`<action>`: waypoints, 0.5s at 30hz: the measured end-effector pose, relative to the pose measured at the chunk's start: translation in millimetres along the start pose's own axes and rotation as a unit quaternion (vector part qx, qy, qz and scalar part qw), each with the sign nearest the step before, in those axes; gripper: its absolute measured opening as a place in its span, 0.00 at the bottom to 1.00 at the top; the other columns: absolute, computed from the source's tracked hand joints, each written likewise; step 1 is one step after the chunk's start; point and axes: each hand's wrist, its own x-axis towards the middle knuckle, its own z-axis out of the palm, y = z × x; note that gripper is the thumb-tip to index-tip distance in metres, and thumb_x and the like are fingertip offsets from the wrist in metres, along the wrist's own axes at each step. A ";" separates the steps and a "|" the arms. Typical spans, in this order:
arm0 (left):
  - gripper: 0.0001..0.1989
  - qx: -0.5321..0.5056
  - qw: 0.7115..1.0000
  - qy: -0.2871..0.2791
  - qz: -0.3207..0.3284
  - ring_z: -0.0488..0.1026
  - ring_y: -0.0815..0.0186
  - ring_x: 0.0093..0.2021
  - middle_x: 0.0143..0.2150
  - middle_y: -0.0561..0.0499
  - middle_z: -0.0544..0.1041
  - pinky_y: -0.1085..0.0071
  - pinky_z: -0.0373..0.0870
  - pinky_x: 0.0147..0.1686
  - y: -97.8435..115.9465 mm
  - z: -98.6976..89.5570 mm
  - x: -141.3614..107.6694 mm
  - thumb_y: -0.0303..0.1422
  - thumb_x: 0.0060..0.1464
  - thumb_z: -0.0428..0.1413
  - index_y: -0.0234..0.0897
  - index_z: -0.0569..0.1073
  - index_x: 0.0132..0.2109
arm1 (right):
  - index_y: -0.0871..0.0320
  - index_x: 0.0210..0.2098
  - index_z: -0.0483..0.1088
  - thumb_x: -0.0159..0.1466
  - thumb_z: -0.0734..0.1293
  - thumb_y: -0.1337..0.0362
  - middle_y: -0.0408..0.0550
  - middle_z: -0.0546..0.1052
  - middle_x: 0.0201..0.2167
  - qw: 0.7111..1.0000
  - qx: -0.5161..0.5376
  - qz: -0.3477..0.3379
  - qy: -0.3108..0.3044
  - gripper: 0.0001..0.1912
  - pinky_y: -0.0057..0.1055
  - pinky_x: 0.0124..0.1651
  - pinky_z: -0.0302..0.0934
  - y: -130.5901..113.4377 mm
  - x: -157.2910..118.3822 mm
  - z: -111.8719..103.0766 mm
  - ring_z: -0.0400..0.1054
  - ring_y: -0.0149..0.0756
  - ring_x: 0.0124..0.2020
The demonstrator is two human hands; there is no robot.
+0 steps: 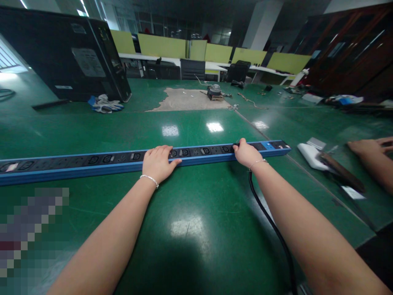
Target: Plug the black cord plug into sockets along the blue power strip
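Note:
A long blue power strip (129, 167) with a black socket face lies across the green tabletop. My left hand (158, 163) is wrapped over its middle, thumb along the front edge. Near the strip's right part, my right hand (247, 153) is closed on a black plug at the sockets; the plug is mostly hidden by the fingers. From under my right wrist a black cable (270, 219) runs down toward the bottom edge.
Another person's hand (367, 148) rests at the right, near a white device (311, 156) and a brown-handled tool (344, 172). Blue-white gloves (106, 104) lie beside a large black case (61, 57). A small motor-like part (214, 92) stands farther back.

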 end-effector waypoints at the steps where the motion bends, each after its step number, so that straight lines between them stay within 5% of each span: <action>1: 0.28 0.000 1.000 -0.001 -0.001 0.65 0.55 0.56 0.56 0.43 0.71 0.58 0.56 0.55 0.3 -0.1 -0.1 0.51 0.55 0.48 0.37 0.67 0.55 | 0.66 0.52 0.56 0.66 0.51 0.58 0.64 0.75 0.40 1.000 0.001 0.001 0.002 0.21 0.41 0.44 0.60 -0.4 -0.8 0.6 0.70 0.50 0.43; 15: 0.26 -0.006 1.000 -0.001 -0.006 0.64 0.56 0.57 0.56 0.44 0.71 0.58 0.55 0.55 1.4 -2.1 -1.6 0.50 0.55 0.47 0.39 0.67 0.55 | 0.64 0.50 0.61 0.66 0.53 0.55 0.66 0.74 0.42 0.996 0.045 0.033 0.066 0.21 0.40 0.46 0.60 -3.3 -14.6 -2.1 0.70 0.50 0.45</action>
